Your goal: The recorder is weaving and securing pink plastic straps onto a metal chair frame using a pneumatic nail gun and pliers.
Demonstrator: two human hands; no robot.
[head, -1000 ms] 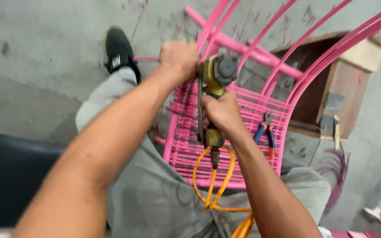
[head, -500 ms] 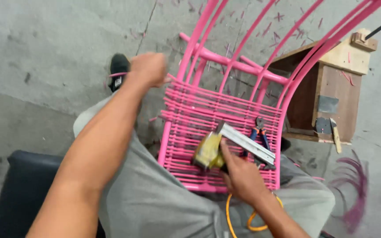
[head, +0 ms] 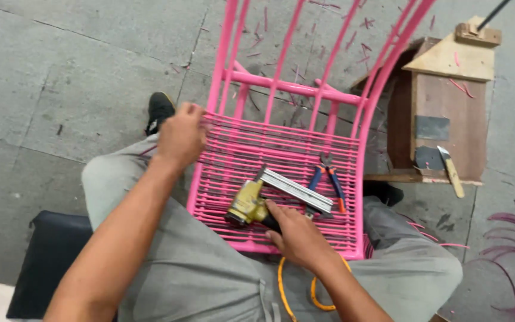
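Right hand (head: pixel 296 235) loosely grips staple gun (head: pixel 251 206) lying on chair seat (head: pixel 281 155), left hand (head: pixel 181 136) pinches cord; gun could slide off tilted weave.

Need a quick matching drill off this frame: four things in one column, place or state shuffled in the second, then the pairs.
1. yellow staple gun
2. pliers
3. left hand
4. wooden box

A. on the floor to the right of the chair
B. at the left edge of the woven seat
C. lying on the seat, blue and orange handles
D. lying on the seat under the right hand

Pairs: 1-D, 2-C, 3-B, 4-A
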